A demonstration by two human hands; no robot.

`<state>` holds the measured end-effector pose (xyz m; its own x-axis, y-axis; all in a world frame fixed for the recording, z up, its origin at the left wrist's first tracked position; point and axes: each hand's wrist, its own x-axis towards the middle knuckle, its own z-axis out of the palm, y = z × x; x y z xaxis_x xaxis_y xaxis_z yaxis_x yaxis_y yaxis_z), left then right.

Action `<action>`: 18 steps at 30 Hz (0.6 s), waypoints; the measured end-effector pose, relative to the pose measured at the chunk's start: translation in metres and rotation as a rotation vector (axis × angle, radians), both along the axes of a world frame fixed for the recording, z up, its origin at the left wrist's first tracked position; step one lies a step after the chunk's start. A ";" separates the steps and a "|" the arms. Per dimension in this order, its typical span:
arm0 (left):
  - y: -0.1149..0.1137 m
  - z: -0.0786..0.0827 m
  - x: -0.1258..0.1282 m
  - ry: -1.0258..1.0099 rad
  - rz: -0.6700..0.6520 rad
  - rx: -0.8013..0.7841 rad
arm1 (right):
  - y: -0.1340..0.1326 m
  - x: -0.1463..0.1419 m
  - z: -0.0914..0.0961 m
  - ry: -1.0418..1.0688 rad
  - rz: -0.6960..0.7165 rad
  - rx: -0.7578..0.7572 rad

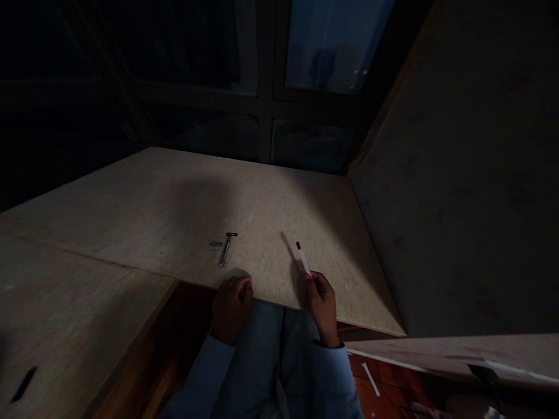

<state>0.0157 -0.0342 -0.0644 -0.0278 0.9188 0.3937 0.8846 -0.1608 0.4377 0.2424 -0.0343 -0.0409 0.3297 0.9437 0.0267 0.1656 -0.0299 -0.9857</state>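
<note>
My right hand (322, 299) pinches a slim white stick with a dark tip (304, 259) between thumb and fingers. The tip points up and away, above the light stone-patterned tabletop (266, 215); the picture is too dark to tell the stick's exact kind. My left hand (233, 302) is curled into a loose fist at the table's near edge, with nothing visible in it. Just beyond that fist lies a razor (225, 250), its head pointing away. Beside the razor's head, on the left, is a small flat dark-green piece (215, 244).
A lower or adjoining light surface (56, 302) on the left carries a dark narrow object (24, 384). Dark window frames (264, 128) stand behind the table and a patterned wall (458, 203) on the right. Below right, a white strip (371, 379) lies on the reddish floor.
</note>
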 end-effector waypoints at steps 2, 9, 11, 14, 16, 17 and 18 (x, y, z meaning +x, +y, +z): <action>-0.001 0.000 0.001 -0.003 0.007 0.007 | 0.000 -0.004 0.003 -0.007 -0.005 -0.003; -0.003 0.008 0.004 -0.030 0.023 -0.025 | -0.002 -0.047 0.022 0.198 0.136 -0.049; -0.004 0.012 0.005 -0.042 0.019 -0.055 | -0.002 -0.062 0.025 0.225 0.193 -0.060; -0.005 0.014 0.004 -0.057 0.009 -0.081 | 0.000 -0.078 0.023 0.214 0.261 -0.059; -0.005 0.013 0.003 -0.059 0.003 -0.091 | 0.005 -0.084 0.019 0.168 0.272 -0.046; -0.005 0.013 0.003 -0.057 -0.001 -0.093 | 0.009 -0.085 0.017 0.125 0.266 -0.035; -0.005 0.012 0.003 -0.054 -0.005 -0.093 | 0.013 -0.087 0.015 0.072 0.254 -0.023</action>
<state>0.0183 -0.0391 -0.0523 -0.0423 0.9515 0.3048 0.8586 -0.1214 0.4981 0.1557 -0.0212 -0.0255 0.0826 0.9965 -0.0102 0.0999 -0.0185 -0.9948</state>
